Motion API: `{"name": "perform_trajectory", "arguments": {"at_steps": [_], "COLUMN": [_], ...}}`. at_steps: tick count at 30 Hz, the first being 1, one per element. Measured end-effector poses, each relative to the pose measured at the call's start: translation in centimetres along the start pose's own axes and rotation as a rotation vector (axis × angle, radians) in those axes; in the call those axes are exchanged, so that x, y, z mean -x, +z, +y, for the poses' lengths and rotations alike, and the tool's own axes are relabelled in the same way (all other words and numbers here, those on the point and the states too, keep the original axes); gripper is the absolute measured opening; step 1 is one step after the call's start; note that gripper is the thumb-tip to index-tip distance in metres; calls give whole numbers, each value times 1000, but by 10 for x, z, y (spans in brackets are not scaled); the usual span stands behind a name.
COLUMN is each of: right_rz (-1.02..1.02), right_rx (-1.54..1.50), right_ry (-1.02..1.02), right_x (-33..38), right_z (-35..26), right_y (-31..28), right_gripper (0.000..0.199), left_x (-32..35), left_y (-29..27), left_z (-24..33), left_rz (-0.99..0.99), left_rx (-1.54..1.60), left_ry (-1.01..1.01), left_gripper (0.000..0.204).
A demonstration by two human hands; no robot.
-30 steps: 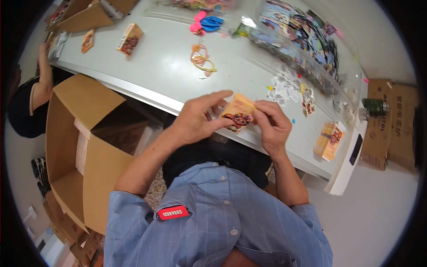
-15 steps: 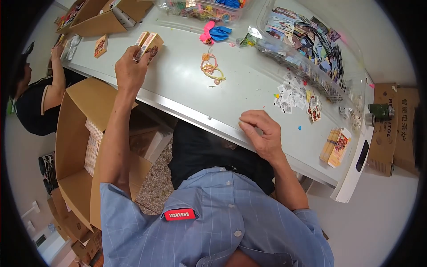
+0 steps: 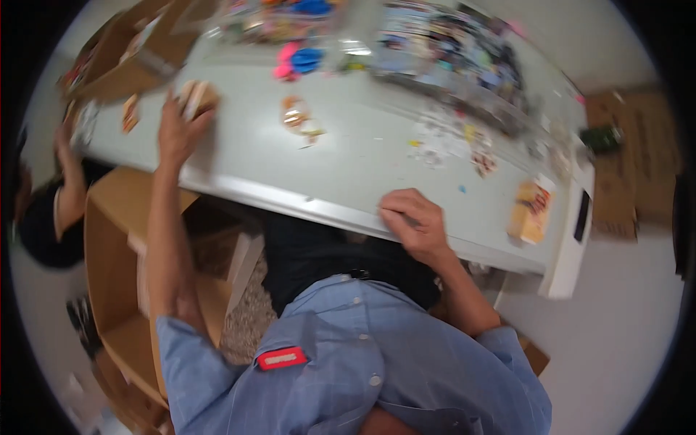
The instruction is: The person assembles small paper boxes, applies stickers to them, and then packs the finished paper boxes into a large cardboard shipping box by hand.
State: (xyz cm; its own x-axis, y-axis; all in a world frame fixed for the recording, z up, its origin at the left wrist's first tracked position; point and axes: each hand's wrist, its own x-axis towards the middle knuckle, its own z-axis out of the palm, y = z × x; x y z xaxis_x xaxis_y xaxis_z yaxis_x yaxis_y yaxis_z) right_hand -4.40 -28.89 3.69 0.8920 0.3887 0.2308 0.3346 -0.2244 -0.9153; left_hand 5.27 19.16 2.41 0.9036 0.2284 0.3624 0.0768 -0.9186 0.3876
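Observation:
My left hand is wrapped round small orange-and-white printed boxes over the far left part of the white table. Motion blur hides whether the boxes touch the tabletop. A similar flat orange printed piece lies on the table to the left of that hand. At the table's front edge, right of centre, my right hand is curled with the fingers drawn in, and nothing shows in it. A loop of yellow and orange bands lies on the tabletop between my hands, farther back.
An open cardboard carton stands below the table at left. Clear tubs of trinkets and cards line the back, near pink and blue balloons. White packets and orange boxes lie at right. Another person is at far left.
The view has swung, shifting the table leftward and turning it. My left hand still holds the boxes at nearly the same place over the table. My right hand's fingers have curled in more.

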Motion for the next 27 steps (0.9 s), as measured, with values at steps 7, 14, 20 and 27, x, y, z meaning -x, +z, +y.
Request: {"name": "perform_trajectory", "arguments": {"at_steps": [7, 14, 20, 27], "right_rz": [255, 704, 636, 842], "right_rx": [240, 924, 807, 598], "right_ry": [-109, 301, 679, 466], "right_x": [20, 79, 71, 80], "right_z": [-23, -14, 0, 4], "right_y": [-54, -185, -196, -199], "right_gripper": [23, 79, 104, 92], "left_x": [-14, -16, -12, 22], "left_y": [3, -16, -34, -24], "left_z": [-54, 14, 125, 187], "left_rz": [-91, 145, 262, 256], "left_rx": [-148, -355, -130, 258], "left_ry": [-183, 125, 268, 209], "left_gripper": [76, 78, 62, 58]}}
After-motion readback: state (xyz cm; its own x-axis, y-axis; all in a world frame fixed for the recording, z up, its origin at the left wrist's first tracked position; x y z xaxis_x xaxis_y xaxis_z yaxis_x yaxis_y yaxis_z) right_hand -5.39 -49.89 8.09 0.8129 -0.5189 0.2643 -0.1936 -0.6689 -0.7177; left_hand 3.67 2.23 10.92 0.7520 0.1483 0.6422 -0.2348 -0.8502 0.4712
